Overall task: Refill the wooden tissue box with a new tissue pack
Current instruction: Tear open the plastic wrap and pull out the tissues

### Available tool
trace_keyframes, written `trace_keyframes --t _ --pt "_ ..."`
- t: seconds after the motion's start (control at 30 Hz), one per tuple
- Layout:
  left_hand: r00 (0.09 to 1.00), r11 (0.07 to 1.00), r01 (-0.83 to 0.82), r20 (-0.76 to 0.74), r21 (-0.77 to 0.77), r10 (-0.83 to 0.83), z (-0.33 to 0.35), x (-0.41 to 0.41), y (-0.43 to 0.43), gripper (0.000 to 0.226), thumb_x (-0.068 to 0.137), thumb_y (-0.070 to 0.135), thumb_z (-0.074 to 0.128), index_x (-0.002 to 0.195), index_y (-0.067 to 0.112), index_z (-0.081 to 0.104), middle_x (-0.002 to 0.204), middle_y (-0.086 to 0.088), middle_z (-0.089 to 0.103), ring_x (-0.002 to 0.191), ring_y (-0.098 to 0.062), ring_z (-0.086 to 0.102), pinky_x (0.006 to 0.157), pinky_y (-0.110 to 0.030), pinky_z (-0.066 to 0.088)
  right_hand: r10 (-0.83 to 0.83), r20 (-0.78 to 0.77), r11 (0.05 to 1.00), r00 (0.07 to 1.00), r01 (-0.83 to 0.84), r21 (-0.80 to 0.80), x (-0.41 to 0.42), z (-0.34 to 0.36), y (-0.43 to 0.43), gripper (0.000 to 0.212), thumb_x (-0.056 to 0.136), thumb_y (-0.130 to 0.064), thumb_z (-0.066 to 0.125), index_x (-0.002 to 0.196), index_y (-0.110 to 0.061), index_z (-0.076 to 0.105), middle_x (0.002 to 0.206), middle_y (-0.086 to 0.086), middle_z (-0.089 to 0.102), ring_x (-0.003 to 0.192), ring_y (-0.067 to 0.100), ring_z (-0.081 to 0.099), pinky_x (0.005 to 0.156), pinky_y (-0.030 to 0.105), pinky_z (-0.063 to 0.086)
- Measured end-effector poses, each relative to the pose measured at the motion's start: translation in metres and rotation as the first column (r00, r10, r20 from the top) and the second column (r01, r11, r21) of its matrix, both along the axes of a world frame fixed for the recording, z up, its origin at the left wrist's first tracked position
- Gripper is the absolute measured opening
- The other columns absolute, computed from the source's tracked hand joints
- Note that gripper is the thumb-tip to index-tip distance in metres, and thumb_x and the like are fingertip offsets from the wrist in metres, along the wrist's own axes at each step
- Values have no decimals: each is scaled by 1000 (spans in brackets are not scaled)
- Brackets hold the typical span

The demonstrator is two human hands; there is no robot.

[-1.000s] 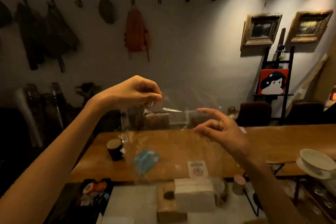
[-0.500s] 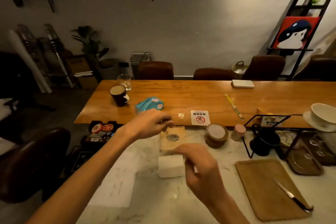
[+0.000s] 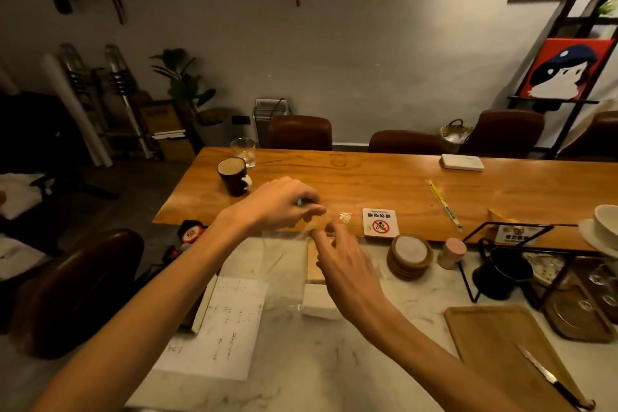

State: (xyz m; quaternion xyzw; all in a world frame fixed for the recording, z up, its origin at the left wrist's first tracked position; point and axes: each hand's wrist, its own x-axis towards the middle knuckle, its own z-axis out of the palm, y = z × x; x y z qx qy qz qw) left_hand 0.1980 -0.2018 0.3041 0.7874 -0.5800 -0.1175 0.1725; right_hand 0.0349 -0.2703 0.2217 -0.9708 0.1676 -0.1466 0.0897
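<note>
Both hands meet over the counter, clear wrapper pinched between them.

I see the left hand (image 3: 279,202) with fingers curled together on the top edge of the clear plastic wrapper (image 3: 284,264), which hangs below it. The right hand (image 3: 344,264) has its fingertips closed just beside, though its grip on the film I cannot tell. The white tissue stack (image 3: 317,303) lies on the marble counter (image 3: 334,361) under the right hand, touching the wooden tissue box (image 3: 315,261) beyond it.

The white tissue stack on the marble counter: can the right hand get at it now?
Probably yes. The tissue stack lies just below the right hand, nothing between them, but that hand and the left hand are pinching clear plastic wrap, so it must let go first.
</note>
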Motion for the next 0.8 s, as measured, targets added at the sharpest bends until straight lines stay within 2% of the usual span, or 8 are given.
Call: trace_keyframes --t 0.1,0.2,0.37,0.43,0.53,0.67,0.73,0.8 --pt "999 1000 0 -46 10 0 -2 4 -1 15 95 35 56 98 27 69 88 9 67 67 -6 64 60 -21 52 118 12 983 993 -119 142 -8 2 2 72 81 -5 72 136 -24 30 133 7 51 101 22 60 68 24 48" --pt "986 998 -61 -158 0 60 -4 14 -1 18 95 33 57 100 22 70 90 5 69 70 -10 67 53 -18 50 300 -210 925 931 -230 302 -24 9 6 82 92 -14 62 148 -35 6 119 6 62 103 23 57 86 38 52" --pt "885 991 -129 -444 46 136 -7 31 -2 21 93 25 62 107 12 70 95 -2 69 70 -4 68 53 -14 50 303 -298 946 905 -249 206 -24 19 -3 97 91 -33 63 150 -37 -14 126 8 62 109 28 57 94 43 49" --pt "740 986 -126 -652 112 168 -8 41 5 31 92 27 63 120 13 64 106 -5 68 80 -9 70 61 -20 56 233 -247 968 941 -201 148 -11 20 -18 88 93 -29 61 153 -28 -4 120 8 66 104 28 62 87 45 53" --pt "520 951 -297 -821 87 238 -26 62 22 46 93 44 56 127 13 59 114 -12 67 92 -26 69 72 -34 60 250 -219 959 943 -210 191 11 32 -38 42 93 -19 61 133 -23 48 108 -1 70 99 17 65 83 40 55" --pt "162 525 -851 -946 10 281 -100 75 63 36 102 31 43 112 0 59 88 -13 65 72 -23 64 60 -30 58 310 -222 944 925 -270 191 39 53 -45 23 88 -12 63 104 -26 70 99 -7 71 94 12 65 78 34 57" --pt "-75 217 -967 -964 132 255 -150 72 90 22 100 14 45 110 0 59 79 -12 60 66 -23 58 59 -32 52 341 -209 936 916 -311 164 54 68 -44 22 90 -17 62 108 -26 70 105 -6 71 94 9 65 80 31 56" --pt "-266 59 -957 -937 286 225 -194 56 107 15 96 7 47 103 1 59 72 -9 54 59 -20 52 54 -29 46 371 -209 924 905 -337 182 67 86 -44 23 92 -19 62 113 -22 68 111 -4 69 88 2 62 74 20 52"
